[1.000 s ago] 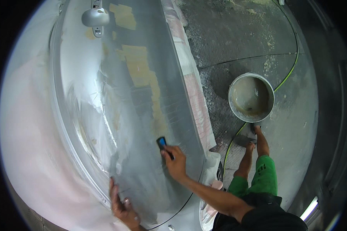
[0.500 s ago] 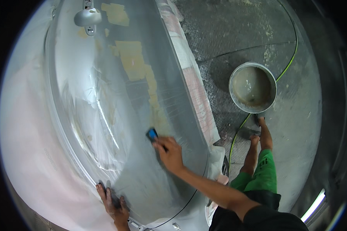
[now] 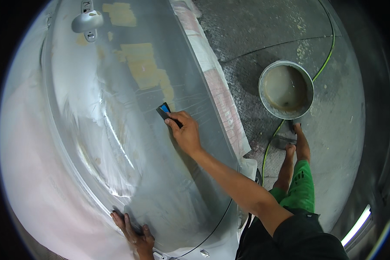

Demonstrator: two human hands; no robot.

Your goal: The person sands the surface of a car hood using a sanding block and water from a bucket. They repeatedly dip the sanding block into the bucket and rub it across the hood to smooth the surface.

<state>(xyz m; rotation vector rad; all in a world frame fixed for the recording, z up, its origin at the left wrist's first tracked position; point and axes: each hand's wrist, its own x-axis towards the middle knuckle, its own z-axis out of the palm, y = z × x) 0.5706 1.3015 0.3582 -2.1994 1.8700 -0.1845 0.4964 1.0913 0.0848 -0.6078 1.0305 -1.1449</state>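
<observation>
A grey car door panel (image 3: 169, 173) fills the middle of the head view, wet-looking, with tan filler patches (image 3: 141, 65) along its upper part. My right hand (image 3: 185, 130) grips a small black and blue sanding block (image 3: 164, 109) against the panel, at the lower end of the tan strip. Part of the block is hidden by my fingers. Lower left, my left hand (image 3: 136, 238) rests on the panel by its edge trim, fingers spread and nothing seen in them.
A silver door handle (image 3: 87, 21) stands out at the far left. Pink-and-white plastic sheeting (image 3: 223, 102) runs along the panel's right side. On the grey floor stands a round bucket (image 3: 286, 89) of cloudy water, with a green hose (image 3: 326, 65) passing behind it.
My right hand has slid the sanding block up the panel, away from me and slightly left. My left hand stays by the edge trim. The whole view has shifted a little.
</observation>
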